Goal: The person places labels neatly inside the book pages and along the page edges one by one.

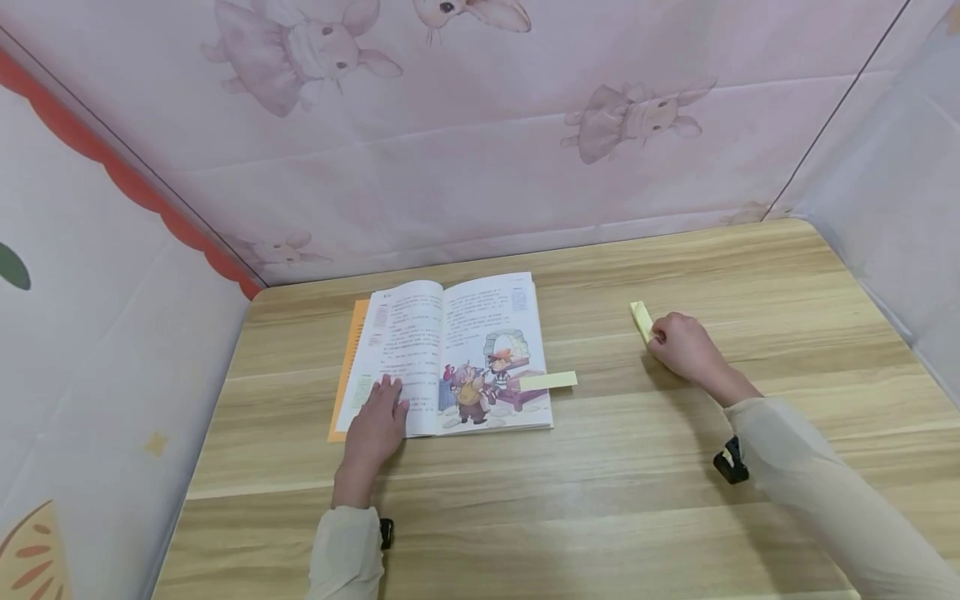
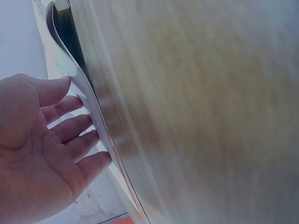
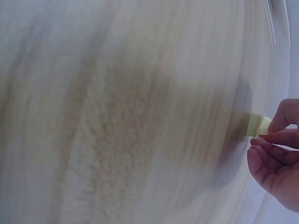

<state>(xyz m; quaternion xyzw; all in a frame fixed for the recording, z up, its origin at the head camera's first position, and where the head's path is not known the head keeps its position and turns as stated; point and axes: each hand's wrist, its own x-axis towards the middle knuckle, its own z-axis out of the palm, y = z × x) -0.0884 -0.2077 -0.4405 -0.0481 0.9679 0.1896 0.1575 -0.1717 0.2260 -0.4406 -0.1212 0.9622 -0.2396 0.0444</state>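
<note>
An illustrated book [image 1: 472,312] lies open on the table, with an orange edge [image 1: 347,375] showing at its left. My left hand [image 1: 375,429] rests on the lower part of the left page; the left wrist view shows its fingers [image 2: 70,128] fairly straight against the paper. A pale yellow sticky strip [image 1: 555,381] lies across the right page's edge, partly sticking out over the table. Well to the right of the book, my right hand [image 1: 690,348] pinches a pad of yellow sticky notes [image 1: 640,318] between thumb and finger, at the pad's near end.
The wood-grain table [image 1: 600,500] meets a pink wall covering [image 1: 465,183] with rabbit prints at the back. White side panels [image 1: 90,275] stand to the left and right. A black wrist device [image 1: 731,461] sits under the right sleeve.
</note>
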